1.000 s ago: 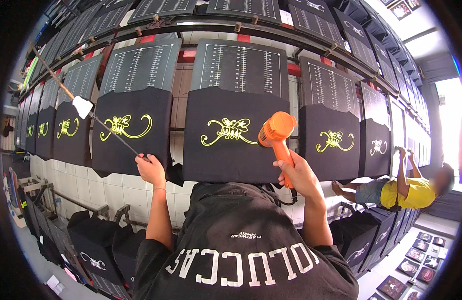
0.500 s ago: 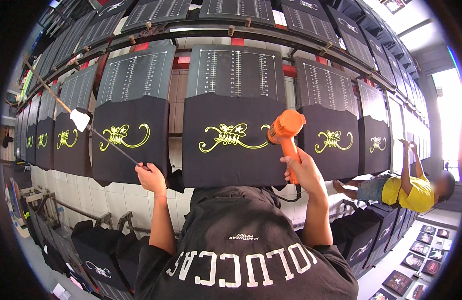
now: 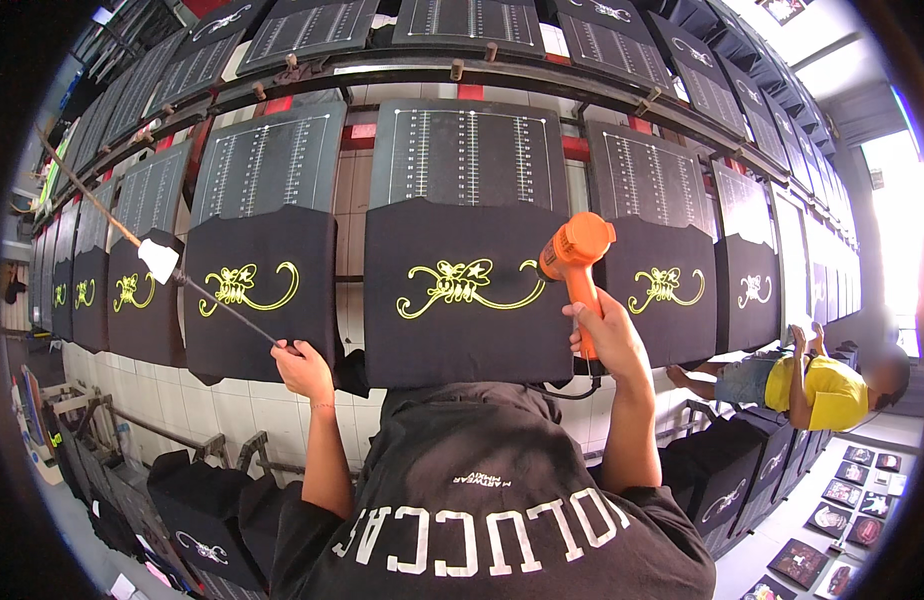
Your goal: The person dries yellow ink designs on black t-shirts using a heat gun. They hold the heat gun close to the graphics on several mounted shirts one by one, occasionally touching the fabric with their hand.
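My right hand [image 3: 614, 340] is closed round the handle of an orange hair dryer [image 3: 583, 242]. The dryer's head hangs over the right part of a black T-shirt [image 3: 462, 350], by the curled end of its yellow insect-like print [image 3: 460, 285]. That shirt is stretched on a dark board with white ruled marks [image 3: 469, 150]. In the fingers of my left hand [image 3: 307, 372] is the end of a long thin rod [image 3: 232, 318], slanting up and left across the neighbouring black shirt [image 3: 267, 345]. A white block [image 3: 159, 260] sits partway along the rod.
More printed black shirts on boards run left and right, such as one at the right [image 3: 667, 290]. Beyond a dark metal rail [image 3: 542, 62] stands another row of boards. Behind me are further shirts [image 3: 207, 525]. At the far right is a person in a yellow shirt [image 3: 827, 390].
The dryer has shifted slightly up relative to the shirts, still over the same print's right end. My left hand keeps the rod. The person in yellow has brought their arms lower.
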The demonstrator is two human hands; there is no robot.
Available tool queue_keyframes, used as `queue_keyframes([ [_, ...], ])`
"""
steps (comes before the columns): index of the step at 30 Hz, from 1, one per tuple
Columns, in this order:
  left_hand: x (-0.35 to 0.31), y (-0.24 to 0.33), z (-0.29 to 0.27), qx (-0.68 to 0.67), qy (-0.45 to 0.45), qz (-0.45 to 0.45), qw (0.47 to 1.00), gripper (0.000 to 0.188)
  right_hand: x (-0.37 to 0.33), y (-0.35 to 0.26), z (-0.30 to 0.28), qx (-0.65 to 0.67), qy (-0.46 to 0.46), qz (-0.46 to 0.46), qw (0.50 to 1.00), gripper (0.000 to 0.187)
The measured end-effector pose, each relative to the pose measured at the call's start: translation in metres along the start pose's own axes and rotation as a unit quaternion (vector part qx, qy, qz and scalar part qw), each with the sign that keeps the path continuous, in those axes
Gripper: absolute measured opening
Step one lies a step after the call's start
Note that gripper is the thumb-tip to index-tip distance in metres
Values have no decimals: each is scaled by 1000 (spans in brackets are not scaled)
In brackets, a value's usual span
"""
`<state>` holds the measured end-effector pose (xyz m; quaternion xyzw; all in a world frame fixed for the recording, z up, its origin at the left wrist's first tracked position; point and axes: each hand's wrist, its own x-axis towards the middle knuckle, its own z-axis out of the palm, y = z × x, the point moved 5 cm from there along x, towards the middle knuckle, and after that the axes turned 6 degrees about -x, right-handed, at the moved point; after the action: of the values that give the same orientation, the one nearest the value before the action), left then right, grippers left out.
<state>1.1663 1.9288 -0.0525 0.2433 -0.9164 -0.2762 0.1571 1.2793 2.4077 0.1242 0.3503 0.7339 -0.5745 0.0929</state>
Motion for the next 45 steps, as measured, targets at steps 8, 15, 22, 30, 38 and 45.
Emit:
queue_keyframes([
  [8,0,-2,3,6,5,4,1000,27,10,-13,6,13,-12,-9,1000,37],
  [15,1,-1,1,11,10,8,1000,26,2,-21,16,9,-47,-19,999,43],
  [22,0,2,-1,17,35,20,999,25,7,-20,14,4,-88,-29,996,43],
  [30,-9,-3,2,-57,34,14,998,28,5,-11,-31,-75,-92,-32,992,38],
  [38,-128,105,-17,-141,19,-17,990,28,-5,34,-152,-109,-162,-3,981,38],
  [45,-293,280,-24,-239,-15,44,970,24,1,88,-272,-74,-186,-7,980,39],
])
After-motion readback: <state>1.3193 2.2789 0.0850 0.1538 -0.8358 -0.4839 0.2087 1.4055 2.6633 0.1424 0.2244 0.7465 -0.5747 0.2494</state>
